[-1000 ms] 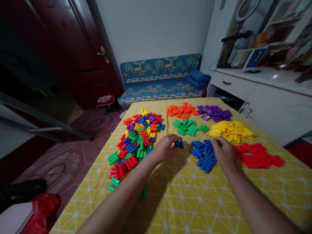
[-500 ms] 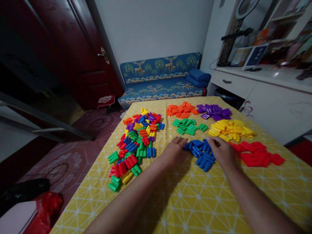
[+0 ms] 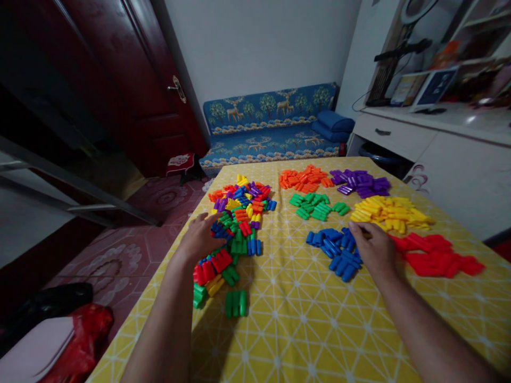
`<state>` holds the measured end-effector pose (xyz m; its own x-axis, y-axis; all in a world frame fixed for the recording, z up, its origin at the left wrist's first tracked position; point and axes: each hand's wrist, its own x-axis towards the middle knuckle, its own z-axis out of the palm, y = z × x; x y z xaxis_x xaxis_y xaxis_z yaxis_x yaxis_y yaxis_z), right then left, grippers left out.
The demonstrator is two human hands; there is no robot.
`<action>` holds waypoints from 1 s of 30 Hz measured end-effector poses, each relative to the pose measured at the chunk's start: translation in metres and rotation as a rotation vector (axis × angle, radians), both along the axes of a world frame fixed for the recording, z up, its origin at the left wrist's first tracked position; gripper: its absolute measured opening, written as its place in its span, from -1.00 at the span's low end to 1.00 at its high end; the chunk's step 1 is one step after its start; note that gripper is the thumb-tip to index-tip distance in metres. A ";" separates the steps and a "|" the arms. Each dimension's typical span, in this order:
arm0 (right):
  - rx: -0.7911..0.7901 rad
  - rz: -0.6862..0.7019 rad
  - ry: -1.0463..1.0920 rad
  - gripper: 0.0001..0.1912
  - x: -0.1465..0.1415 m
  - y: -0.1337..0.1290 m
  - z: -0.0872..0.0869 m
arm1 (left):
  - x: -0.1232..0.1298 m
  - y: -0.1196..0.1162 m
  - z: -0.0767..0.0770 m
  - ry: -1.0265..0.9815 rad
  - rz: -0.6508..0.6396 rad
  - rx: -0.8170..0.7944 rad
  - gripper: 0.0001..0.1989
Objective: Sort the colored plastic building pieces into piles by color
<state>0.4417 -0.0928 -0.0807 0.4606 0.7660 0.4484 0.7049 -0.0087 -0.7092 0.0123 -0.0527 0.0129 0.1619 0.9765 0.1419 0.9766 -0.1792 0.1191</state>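
Observation:
My left hand (image 3: 202, 235) reaches over the left side of a mixed heap of plastic building blocks (image 3: 241, 215), its fingers apart above blue and red pieces. Part of the heap is hidden under it. A green block (image 3: 235, 304) lies by itself at the heap's near end. On the right, my right hand (image 3: 373, 246) rests beside a pile of blue blocks (image 3: 333, 249). Its fingers are bent together, and whatever they hold, if anything, is hidden. Close to that hand are piles of yellow blocks (image 3: 389, 213) and red blocks (image 3: 437, 255).
Farther back on the yellow patterned tablecloth (image 3: 287, 319) are orange blocks (image 3: 305, 178), green blocks (image 3: 315, 205) and purple blocks (image 3: 361, 183). A blue sofa (image 3: 271, 127) stands behind the table. To the right is a white cabinet (image 3: 455, 165).
My left hand has moved left, from the blue pile to the mixed heap. The lone green block now shows where my forearm was. My right hand stays by the blue pile; the view has shifted slightly.

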 end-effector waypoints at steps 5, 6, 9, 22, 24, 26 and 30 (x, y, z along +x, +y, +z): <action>0.018 0.002 0.001 -0.60 -0.001 -0.001 0.001 | 0.009 0.004 -0.018 -0.070 -0.040 -0.102 -0.41; 0.026 0.011 0.004 -0.60 -0.002 -0.001 0.001 | 0.011 0.004 -0.020 -0.082 -0.021 -0.077 -0.46; 0.036 0.023 0.012 -0.59 -0.001 0.000 0.000 | 0.014 0.006 -0.023 -0.112 0.065 0.019 -0.53; 0.323 0.277 0.036 -0.80 -0.060 -0.019 0.033 | 0.142 -0.023 -0.025 -1.721 -0.180 -0.588 -0.42; 0.230 0.418 0.050 -0.74 -0.083 -0.024 0.036 | 0.161 -0.030 -0.039 -1.821 -0.201 -0.694 -0.43; 0.141 0.511 0.035 -0.62 -0.100 -0.026 0.034 | 0.170 -0.035 -0.051 -1.888 -0.231 -0.720 -0.43; 0.081 0.557 0.038 -0.55 -0.108 -0.023 0.027 | 0.170 -0.037 -0.060 -1.927 -0.313 -0.720 -0.49</action>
<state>0.3339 -0.1161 -0.0538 0.0131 0.8617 0.5073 0.5613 0.4135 -0.7169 0.1822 -0.0899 -0.0474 0.4398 0.8980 -0.0136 -0.4987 0.2567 0.8279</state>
